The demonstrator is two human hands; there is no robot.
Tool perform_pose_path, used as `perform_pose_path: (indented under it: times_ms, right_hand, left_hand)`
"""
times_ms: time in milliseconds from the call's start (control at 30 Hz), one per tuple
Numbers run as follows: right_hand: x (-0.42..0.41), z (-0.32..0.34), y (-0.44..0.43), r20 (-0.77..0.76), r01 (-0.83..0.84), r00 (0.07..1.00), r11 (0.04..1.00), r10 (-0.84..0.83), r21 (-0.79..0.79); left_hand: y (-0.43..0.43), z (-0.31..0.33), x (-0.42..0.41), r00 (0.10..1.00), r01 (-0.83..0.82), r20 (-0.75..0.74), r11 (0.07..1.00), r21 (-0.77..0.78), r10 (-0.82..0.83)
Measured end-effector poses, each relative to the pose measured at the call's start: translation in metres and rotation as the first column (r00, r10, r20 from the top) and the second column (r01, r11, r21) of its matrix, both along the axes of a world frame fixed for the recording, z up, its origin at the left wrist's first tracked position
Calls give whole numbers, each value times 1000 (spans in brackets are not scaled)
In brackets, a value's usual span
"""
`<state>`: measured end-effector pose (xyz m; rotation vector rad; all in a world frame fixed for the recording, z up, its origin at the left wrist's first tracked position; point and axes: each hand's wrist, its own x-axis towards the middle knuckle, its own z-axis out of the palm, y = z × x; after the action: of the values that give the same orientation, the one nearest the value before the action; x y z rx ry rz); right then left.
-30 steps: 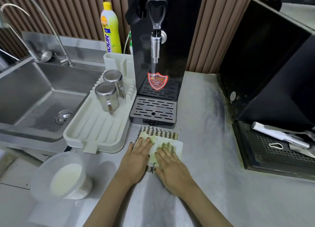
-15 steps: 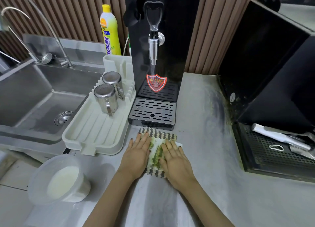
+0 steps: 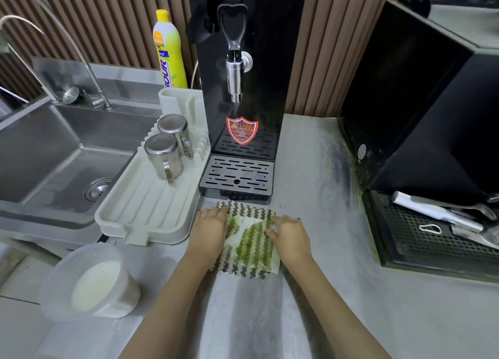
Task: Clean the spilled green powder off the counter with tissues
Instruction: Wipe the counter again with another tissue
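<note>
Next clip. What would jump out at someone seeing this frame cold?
The white tissue, smeared bright green, spread over a zigzag-patterned mat at the middle of the counter, with the left hand flat on its left edge and the right hand curled at its right. Just behind stands a black dispenser with a red shield sticker; a yellow bottle stands to its left.

Change over the last second. The left hand (image 3: 213, 231) and right hand (image 3: 290, 234), earlier pressed flat side by side on the tissue (image 3: 232, 241), have drawn apart to its left and right edges. The left hand now lies along the left edge; the right hand's fingers now curl on the upper right edge. The tissue lies wider over the patterned cloth (image 3: 243, 206), and the green stain (image 3: 255, 244) soaked into its uncovered middle shows larger.
</note>
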<state>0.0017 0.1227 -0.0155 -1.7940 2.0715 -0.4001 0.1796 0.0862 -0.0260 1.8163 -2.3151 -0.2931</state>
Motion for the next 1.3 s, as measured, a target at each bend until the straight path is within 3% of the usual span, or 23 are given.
perform_pose_path:
  times_ms: [133,200,267,367,467,533,600,800,833,867,933,1000,1100,1200,1300]
  right_hand:
    - [-1,3,-3,-2,-3,1000,1000,3,3]
    - [-2,4,-3,146,46,988,997,-55,65]
    - [-8,10,2,307,91,945,993,-110,78]
    - [-25,25,18,571,142,801,984,-179,109]
    - [-45,38,36,790,230,529,948,-310,218]
    - [-61,43,46,835,305,382,907,-397,291]
    - [-78,45,57,843,385,298,864,-449,325]
    - [-108,16,87,773,608,219,703,-595,369]
    - [-109,10,90,737,631,257,686,-625,362]
    - [-112,6,93,664,651,362,687,-654,322]
    - [-114,5,100,352,617,687,766,-636,179]
    - [-114,10,106,32,536,842,842,-538,65]
    - [-115,15,99,-165,332,930,943,-330,-15]
    - [-113,6,81,-149,13,988,989,-36,-149]
    - [-105,-5,65,-227,-145,966,987,126,-73]
  left_hand:
    - [-7,-1,1,998,-17,67,1000,-11,18]
    - [-9,1,2,1000,-20,-18,1000,-5,20]
    - [-7,8,4,978,-31,-205,999,17,33]
    - [-1,26,1,852,-44,-509,985,168,125]
    - [0,42,-16,771,31,-626,974,226,121]
    - [-5,48,-35,752,96,-654,969,229,80]
    - [-14,51,-61,769,174,-639,958,229,13]
    - [-45,51,-163,760,380,-629,897,225,-164]
    - [-47,49,-177,748,419,-637,876,240,-184]
    - [-47,47,-187,752,471,-619,842,262,-227]
    - [-45,41,-195,789,542,-476,806,240,-389]
    - [-39,31,-187,803,561,-338,814,149,-491]
    - [-20,13,-160,821,546,-203,838,2,-534]
    - [5,-1,-129,891,442,-90,896,-47,-444]
    - [21,-12,-109,931,364,-12,931,-11,-365]
